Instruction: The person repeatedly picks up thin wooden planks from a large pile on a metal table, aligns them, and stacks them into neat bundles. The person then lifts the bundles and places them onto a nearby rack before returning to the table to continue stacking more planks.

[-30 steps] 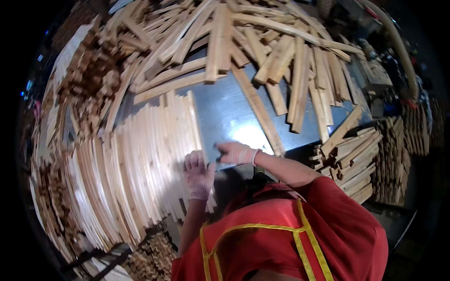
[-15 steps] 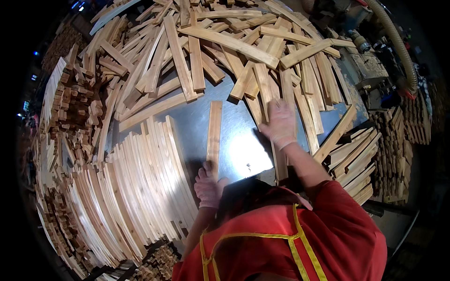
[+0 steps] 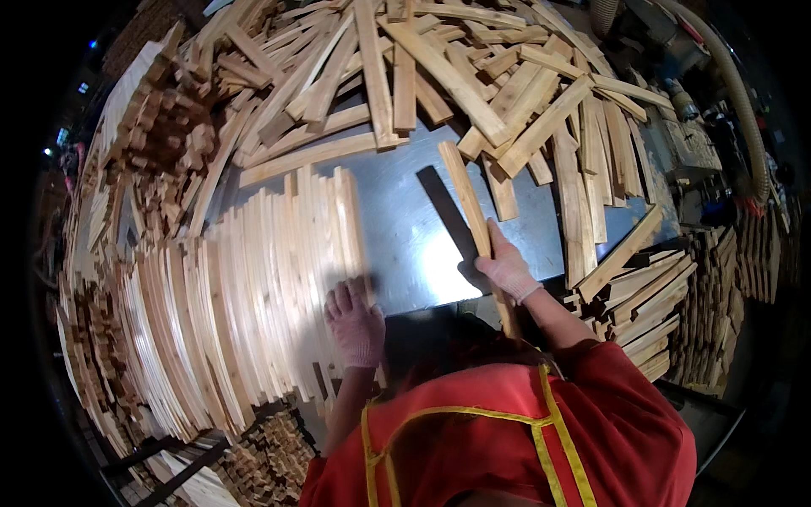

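Observation:
My right hand (image 3: 509, 269) is closed around a wooden slat (image 3: 467, 198), which stands on its narrow edge or is lifted, casting a dark shadow on the metal tabletop (image 3: 405, 190). The slat's near end reaches back towards my red apron. My left hand (image 3: 355, 325), in a pale knit glove, lies with its fingers stretched out over the right end of a row of slats (image 3: 262, 287). These slats stand side by side on the left, packed closely. Both hands wear the same kind of glove.
A loose heap of slats (image 3: 439, 72) covers the far side of the table. Stacked wood (image 3: 646, 308) rises at the right, below a machine with a ribbed hose (image 3: 748, 144). More piled pieces (image 3: 160, 139) stand at the far left.
The slat that was under my left hand now appears against the row on the left, and that hand has moved left. My right hand has drawn a slat nearer from the heap.

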{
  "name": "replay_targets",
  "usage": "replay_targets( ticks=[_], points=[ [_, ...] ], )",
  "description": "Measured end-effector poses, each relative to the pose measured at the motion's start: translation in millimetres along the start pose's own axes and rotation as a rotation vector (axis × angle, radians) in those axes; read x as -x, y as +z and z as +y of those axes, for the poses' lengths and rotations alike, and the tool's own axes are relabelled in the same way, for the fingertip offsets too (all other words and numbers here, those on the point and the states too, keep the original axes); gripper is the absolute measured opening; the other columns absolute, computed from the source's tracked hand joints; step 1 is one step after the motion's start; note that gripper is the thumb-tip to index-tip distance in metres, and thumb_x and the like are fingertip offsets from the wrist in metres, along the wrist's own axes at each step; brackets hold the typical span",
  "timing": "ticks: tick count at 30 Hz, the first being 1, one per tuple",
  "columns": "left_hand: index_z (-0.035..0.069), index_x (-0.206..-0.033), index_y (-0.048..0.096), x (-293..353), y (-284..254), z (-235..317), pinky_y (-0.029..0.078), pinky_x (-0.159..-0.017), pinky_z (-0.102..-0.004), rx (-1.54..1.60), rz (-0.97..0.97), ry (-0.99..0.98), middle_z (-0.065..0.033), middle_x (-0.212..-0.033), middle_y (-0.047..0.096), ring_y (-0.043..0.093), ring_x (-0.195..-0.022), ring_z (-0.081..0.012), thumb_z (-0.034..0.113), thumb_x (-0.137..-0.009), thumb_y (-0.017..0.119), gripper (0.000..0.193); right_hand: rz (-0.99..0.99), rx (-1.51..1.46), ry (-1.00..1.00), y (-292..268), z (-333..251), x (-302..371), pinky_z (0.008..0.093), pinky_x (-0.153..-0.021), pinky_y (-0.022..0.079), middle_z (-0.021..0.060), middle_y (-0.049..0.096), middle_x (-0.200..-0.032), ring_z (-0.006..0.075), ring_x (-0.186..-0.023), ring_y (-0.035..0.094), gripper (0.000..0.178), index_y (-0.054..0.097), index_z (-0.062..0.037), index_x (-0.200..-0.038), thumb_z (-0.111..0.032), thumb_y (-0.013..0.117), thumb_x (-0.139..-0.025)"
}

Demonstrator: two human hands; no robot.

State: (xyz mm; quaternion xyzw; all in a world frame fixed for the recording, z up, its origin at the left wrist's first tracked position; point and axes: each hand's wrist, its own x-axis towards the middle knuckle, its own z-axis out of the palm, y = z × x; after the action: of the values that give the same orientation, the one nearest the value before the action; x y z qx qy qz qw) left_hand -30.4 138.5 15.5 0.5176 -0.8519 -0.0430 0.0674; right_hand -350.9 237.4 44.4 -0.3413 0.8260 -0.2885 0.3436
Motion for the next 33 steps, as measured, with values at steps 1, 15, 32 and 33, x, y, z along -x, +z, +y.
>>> replay_targets(
  ticks=[1, 15, 32, 33],
  points=[
    [0.005, -0.158, 0.047, -3.0, -3.9, -6.7, 0.029, -0.125, -0.0583, 0.047, -0.013, 0.001, -0.0194, -0.157, 0.049, 0.040, -0.148, -0.0428, 0.031, -0.091, 0.073, 0.077, -0.031, -0.026, -0.007, 12.7, -19.8, 1.0, 0.0450, -0.107, 0.051, 0.0337, 0.066, -0.133, 0.0457, -0.123, 0.066, 0.100, 0.025, -0.0015, -0.168, -0.028, 0.071, -0.083],
    [0.001, -0.146, 0.051, 22.7, 2.5, 4.6, 0.035, -0.119, -0.0567, 0.035, -0.023, 0.191, -0.0179, -0.143, 0.051, 0.048, -0.134, -0.0406, 0.026, -0.079, 0.073, 0.074, 0.241, 0.352, -0.461, 46.0, -139.7, -117.8, 0.0520, -0.095, 0.054, 0.0276, 0.071, -0.107, 0.0450, -0.105, 0.068, 0.038, 0.070, 0.0004, -0.104, -0.031, 0.067, -0.084],
    [0.006, -0.163, 0.034, -26.8, 13.7, 140.3, 0.048, -0.108, -0.0529, 0.110, -0.311, -0.101, -0.0228, -0.148, 0.053, 0.054, -0.135, -0.0447, 0.043, -0.077, 0.088, 0.108, 0.502, 0.551, -0.332, -110.1, -9.8, -116.8, 0.0498, -0.103, 0.048, 0.0210, 0.060, -0.126, 0.0407, -0.125, 0.056, 0.073, 0.050, -0.0010, -0.135, -0.034, 0.079, -0.077],
    [0.007, -0.164, 0.032, -28.5, 16.8, 144.2, 0.050, -0.106, -0.0530, 0.073, -0.352, -0.117, -0.0221, -0.144, 0.055, 0.056, -0.132, -0.0440, 0.042, -0.076, 0.089, 0.111, 0.462, 0.520, -0.235, -115.3, 1.2, -125.4, 0.0492, -0.109, 0.048, 0.0250, 0.056, -0.139, 0.0423, -0.130, 0.055, 0.068, 0.050, -0.0047, -0.137, -0.028, 0.080, -0.081]
  ],
)
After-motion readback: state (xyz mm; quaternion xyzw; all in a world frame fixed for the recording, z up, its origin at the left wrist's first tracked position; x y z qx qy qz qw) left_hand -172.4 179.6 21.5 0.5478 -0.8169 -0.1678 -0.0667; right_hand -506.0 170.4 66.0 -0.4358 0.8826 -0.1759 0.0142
